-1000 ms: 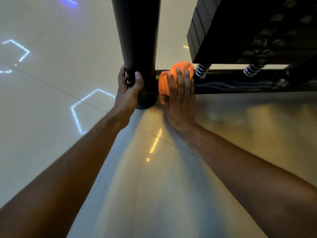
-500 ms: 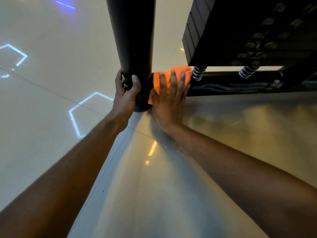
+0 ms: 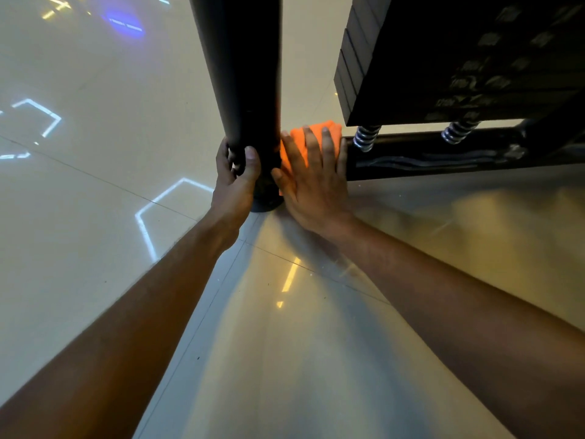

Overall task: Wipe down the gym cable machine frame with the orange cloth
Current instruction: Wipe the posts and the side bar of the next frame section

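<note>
A thick black upright post point(image 3: 243, 74) of the cable machine frame rises from the floor at top centre. A black horizontal base bar point(image 3: 427, 153) runs right from its foot. The orange cloth point(image 3: 304, 137) lies over the joint where bar meets post. My right hand point(image 3: 313, 182) presses flat on the cloth with fingers straight and spread. My left hand point(image 3: 235, 179) grips the post near its foot, thumb and fingers curled round it. Most of the cloth is hidden under my right hand.
A black weight stack point(image 3: 459, 58) hangs just above the base bar on two metal springs point(image 3: 365, 137). Glossy beige floor tiles point(image 3: 95, 201) with light reflections surround the machine on the left and near side.
My right hand has slid the cloth left along the base bar until it sits against the post. The left hand keeps its grip on the post.
</note>
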`<state>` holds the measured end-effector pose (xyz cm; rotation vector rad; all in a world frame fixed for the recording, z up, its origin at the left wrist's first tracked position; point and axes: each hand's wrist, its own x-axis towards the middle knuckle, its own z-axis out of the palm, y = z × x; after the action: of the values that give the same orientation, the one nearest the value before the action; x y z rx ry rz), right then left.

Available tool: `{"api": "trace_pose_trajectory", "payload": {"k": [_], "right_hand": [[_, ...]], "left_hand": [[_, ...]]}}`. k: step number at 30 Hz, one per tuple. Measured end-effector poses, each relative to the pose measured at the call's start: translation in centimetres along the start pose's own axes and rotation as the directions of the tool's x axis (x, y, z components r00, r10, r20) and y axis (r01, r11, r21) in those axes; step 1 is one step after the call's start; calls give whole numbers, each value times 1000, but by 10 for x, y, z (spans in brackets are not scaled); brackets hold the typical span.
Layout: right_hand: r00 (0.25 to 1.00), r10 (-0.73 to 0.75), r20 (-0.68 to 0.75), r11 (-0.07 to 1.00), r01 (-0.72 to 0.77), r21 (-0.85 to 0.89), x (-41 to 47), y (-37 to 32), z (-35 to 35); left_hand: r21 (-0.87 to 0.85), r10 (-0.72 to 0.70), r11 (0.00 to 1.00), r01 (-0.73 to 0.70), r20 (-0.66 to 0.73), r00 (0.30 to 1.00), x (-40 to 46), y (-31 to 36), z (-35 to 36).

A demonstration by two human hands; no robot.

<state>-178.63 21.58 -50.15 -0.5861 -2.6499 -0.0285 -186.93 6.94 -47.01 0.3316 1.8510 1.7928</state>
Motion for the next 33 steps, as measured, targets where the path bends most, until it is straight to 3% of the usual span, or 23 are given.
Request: {"api": "trace_pose_trajectory", "payload": {"k": [5,7,9,11,15,20,22,25,27,30,33], "right_hand": [[977,-209,43,976,205,68,-5,41,-15],[973,-229,40,967,223,120,-7,50,-23],[976,-219,10,960,214,181,-16,59,-29],[979,-202,9,951,194,240,-32,70,-33],[997,-71,43,935,51,351,-68,98,-45],[981,192,11,899,-180,399,-76,134,-65],[966,258,27,889,-248,385,-63,131,-55],[977,199,81,933,-214,289,-45,110,-27],[981,184,54,970,-190,150,-43,108,-12],[968,245,-45,970,-245,12,-47,129,1],[857,505,-105,860,-488,152,-31,118,4]], "left_hand": [[137,-63,987,89,-182,981,-19,-8,23],[264,-115,947,185,-257,959,-28,-15,33],[348,-188,900,261,-230,955,-38,-16,41],[470,-145,862,189,-128,981,-45,-14,48],[582,157,800,-143,27,987,-40,-6,60],[682,460,613,-400,103,882,-17,6,87],[733,536,484,-478,183,824,-1,6,98],[796,551,303,-523,302,778,20,2,105],[809,506,264,-525,348,789,32,-2,106],[826,409,277,-491,361,838,47,-8,104],[791,344,387,-474,353,870,55,-7,100]]}}
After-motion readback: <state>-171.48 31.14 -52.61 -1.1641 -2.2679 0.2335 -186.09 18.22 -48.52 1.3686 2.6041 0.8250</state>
